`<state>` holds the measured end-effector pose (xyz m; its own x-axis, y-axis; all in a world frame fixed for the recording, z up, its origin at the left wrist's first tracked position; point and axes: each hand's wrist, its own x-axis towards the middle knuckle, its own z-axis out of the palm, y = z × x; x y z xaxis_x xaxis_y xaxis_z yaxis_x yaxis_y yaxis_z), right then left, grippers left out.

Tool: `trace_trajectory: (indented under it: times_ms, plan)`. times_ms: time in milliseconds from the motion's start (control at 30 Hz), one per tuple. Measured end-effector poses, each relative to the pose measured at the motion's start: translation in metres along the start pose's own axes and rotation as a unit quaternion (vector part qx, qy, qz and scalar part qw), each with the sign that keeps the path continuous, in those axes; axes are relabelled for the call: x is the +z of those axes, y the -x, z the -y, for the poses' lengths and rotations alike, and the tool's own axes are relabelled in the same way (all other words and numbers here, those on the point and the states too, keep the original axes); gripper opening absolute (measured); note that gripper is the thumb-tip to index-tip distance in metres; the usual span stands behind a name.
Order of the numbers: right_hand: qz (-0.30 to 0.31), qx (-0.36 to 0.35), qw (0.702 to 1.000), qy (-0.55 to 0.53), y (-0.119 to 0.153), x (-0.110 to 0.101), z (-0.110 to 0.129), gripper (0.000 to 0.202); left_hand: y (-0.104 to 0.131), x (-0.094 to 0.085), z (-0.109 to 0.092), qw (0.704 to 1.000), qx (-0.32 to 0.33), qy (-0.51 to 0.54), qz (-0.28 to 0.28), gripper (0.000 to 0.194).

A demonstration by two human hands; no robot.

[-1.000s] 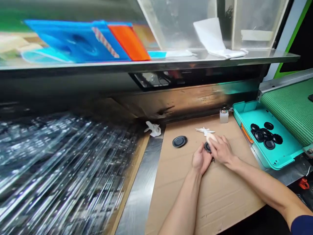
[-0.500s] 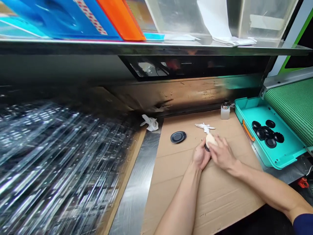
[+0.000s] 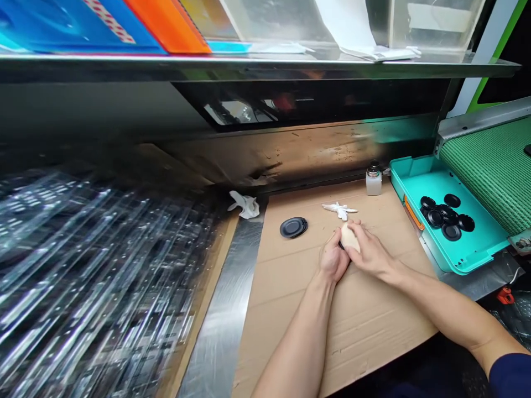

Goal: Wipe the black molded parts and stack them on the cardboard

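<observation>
Over the cardboard sheet (image 3: 286, 331) my two hands meet. My left hand (image 3: 333, 261) is closed around a small black round piece (image 3: 341, 244), of which only a dark edge shows. My right hand (image 3: 371, 251) grips a cream-coloured, rounded pad (image 3: 350, 237) and presses it against that black piece. Just beyond my fingers lies a crumpled white cloth (image 3: 341, 210). To the left of my hands, a few flat black discs (image 3: 293, 226) are stacked on the cardboard.
A teal tray (image 3: 458, 268) at the right holds several black round pieces (image 3: 446, 213). Behind the cardboard stands a small dispenser bottle (image 3: 374, 183). Clear plastic strips (image 3: 103, 287) fill the left. A metal shelf (image 3: 265, 69) crosses above; a green conveyor belt (image 3: 493, 160) runs at right.
The whole view has shifted slightly, so everything appears farther left and higher. My right hand and the pad have turned a little against the black piece; both hands keep their hold.
</observation>
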<state>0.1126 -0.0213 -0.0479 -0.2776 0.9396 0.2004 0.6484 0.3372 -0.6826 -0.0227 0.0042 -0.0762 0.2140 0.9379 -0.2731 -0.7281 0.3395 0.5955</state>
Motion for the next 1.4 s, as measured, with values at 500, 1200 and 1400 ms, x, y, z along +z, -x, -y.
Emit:
trace_trajectory:
  times_ms: [500,1200,1400]
  plan:
    - [0.029,0.010,0.992,0.125,-0.001,-0.006,-0.004,0.059,0.007,0.005,-0.001,0.999,-0.009,-0.029,-0.019,0.036]
    - [-0.140,0.050,0.988,0.028,-0.012,-0.012,-0.053,0.055,0.020,0.007,-0.035,0.998,-0.009,0.056,-0.014,0.040]
    - [-0.064,0.114,0.977,0.169,-0.009,-0.017,-0.035,0.045,0.021,0.008,-0.041,0.973,-0.135,0.175,-0.062,0.047]
